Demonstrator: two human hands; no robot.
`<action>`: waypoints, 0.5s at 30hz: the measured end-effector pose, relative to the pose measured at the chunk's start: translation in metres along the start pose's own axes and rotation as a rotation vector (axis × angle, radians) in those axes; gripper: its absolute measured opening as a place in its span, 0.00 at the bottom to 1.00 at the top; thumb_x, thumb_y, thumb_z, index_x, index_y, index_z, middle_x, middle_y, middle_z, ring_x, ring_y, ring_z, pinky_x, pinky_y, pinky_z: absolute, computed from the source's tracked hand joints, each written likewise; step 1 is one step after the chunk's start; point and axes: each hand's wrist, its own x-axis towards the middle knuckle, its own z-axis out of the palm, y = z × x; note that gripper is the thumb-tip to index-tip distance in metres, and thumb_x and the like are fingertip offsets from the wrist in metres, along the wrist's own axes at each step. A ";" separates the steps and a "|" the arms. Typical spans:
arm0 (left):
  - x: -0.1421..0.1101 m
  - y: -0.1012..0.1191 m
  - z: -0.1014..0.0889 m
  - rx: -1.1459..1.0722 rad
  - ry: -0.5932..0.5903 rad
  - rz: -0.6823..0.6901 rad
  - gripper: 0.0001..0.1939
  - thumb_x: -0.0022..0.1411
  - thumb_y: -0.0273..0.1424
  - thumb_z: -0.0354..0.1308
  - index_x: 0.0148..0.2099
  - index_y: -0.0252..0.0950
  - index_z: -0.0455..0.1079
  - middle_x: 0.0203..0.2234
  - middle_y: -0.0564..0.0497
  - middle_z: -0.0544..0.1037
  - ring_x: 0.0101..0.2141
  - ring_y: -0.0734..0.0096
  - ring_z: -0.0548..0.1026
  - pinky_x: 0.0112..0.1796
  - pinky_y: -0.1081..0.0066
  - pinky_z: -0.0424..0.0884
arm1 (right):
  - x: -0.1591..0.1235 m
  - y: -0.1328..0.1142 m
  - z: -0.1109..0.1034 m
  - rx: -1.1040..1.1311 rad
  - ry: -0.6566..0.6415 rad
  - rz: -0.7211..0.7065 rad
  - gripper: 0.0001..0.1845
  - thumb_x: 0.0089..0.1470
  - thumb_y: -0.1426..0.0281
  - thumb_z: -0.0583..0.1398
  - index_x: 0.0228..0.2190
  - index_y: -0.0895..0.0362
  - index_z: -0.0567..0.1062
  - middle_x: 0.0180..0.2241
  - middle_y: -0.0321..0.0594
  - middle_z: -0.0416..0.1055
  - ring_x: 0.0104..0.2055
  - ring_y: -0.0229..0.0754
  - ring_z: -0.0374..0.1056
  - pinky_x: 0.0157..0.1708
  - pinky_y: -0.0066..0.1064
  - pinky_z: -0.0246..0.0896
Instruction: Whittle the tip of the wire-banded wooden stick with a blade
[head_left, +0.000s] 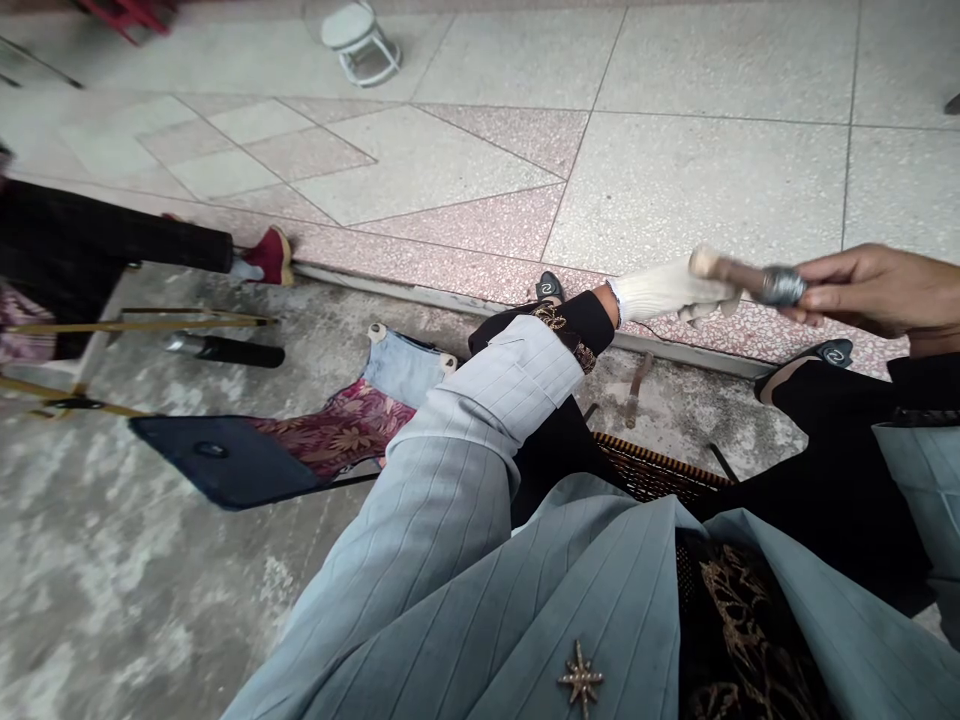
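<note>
Clasping its silvery end (782,286), likely the surest grip, the fingers (829,272) of the right hand (885,288) hold a stiff-looking, probably light rod (741,276) by the gloved left hand (651,290), whose grasp I cannot tell.

In the right part of the frame, the right hand (874,288) holds a taped tool (752,281) beside the gloved left hand (686,290).

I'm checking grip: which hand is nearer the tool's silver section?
Right. The right hand holds that silver section; the gloved left hand is by the tool's other end.
</note>
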 end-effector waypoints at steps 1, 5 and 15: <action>0.001 0.000 0.001 -0.021 0.009 0.020 0.14 0.80 0.30 0.57 0.37 0.34 0.74 0.24 0.57 0.71 0.22 0.82 0.64 0.25 0.76 0.60 | -0.002 -0.004 0.004 0.098 0.133 -0.015 0.25 0.48 0.46 0.80 0.33 0.54 0.87 0.34 0.42 0.78 0.37 0.43 0.71 0.37 0.35 0.68; 0.002 0.002 0.010 -0.015 -0.010 -0.052 0.16 0.80 0.32 0.59 0.34 0.35 0.72 0.21 0.58 0.68 0.21 0.80 0.65 0.25 0.77 0.62 | 0.002 -0.016 0.020 0.264 0.506 -0.040 0.16 0.53 0.56 0.76 0.31 0.54 0.83 0.31 0.42 0.71 0.33 0.40 0.64 0.30 0.33 0.59; -0.007 0.008 0.014 0.159 -0.123 -0.074 0.10 0.70 0.27 0.61 0.33 0.36 0.76 0.24 0.54 0.75 0.22 0.79 0.68 0.27 0.74 0.64 | 0.044 0.033 -0.003 -0.793 0.124 0.267 0.18 0.61 0.58 0.66 0.45 0.54 0.90 0.41 0.51 0.86 0.42 0.59 0.80 0.43 0.48 0.72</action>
